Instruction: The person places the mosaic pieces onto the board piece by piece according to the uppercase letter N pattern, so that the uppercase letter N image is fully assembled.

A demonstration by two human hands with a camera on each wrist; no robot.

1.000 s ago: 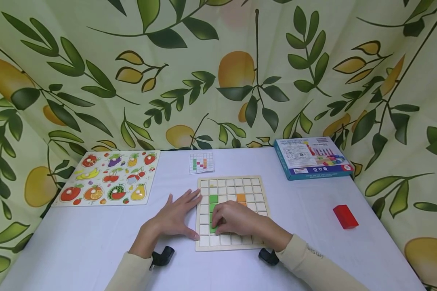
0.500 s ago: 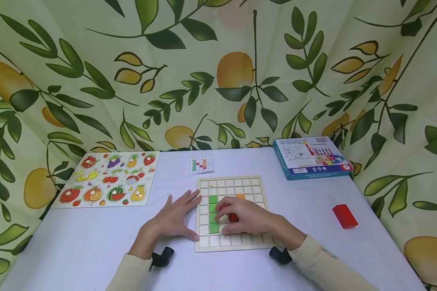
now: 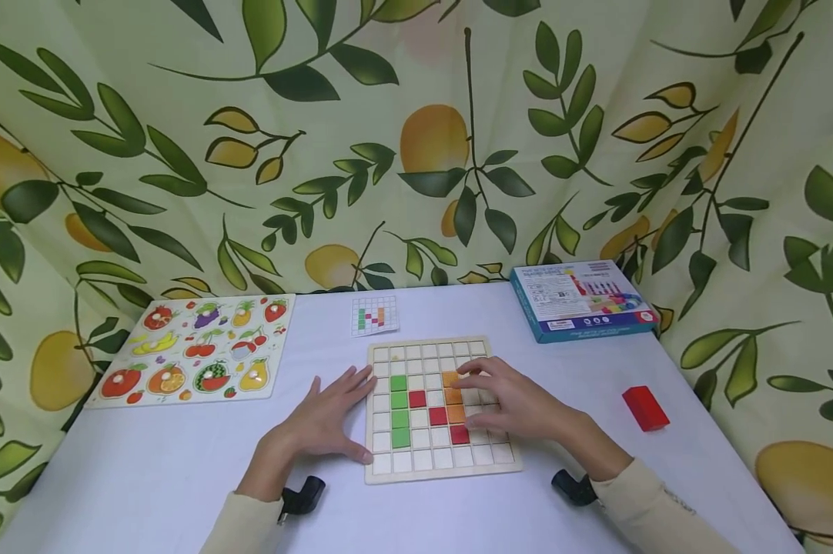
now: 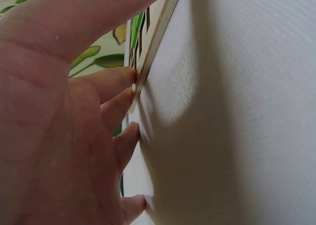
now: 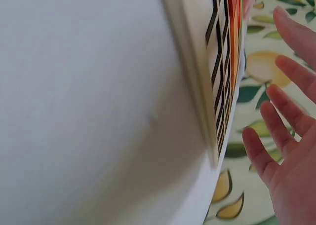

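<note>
A wooden grid board [image 3: 482, 455] lies flat on the table. A column of green tiles [image 3: 399, 418] fills cells on its left side. Red tiles [image 3: 437, 416] step diagonally down to the right from there, and orange tiles [image 3: 454, 396] form a column right of centre. My left hand [image 3: 322, 419] is spread at the board's left edge, its thumb and some fingertips touching the rim [image 4: 155, 40]. My right hand [image 3: 510, 400] hovers above the board's right part, fingers spread near the orange tiles. In the right wrist view, nothing is in the right hand [image 5: 291, 151].
A small pattern card [image 3: 374, 315] lies behind the board. A fruit puzzle board [image 3: 195, 350] is at the left. At the back right sits a blue box [image 3: 583, 300], with a red block [image 3: 645, 408] in front of it. A leaf-print curtain hangs behind.
My right hand has moved right from over the green column, with its fingers spreading, uncovering the red tiles. The left hand stays at the board's edge. The head view has shifted slightly.
</note>
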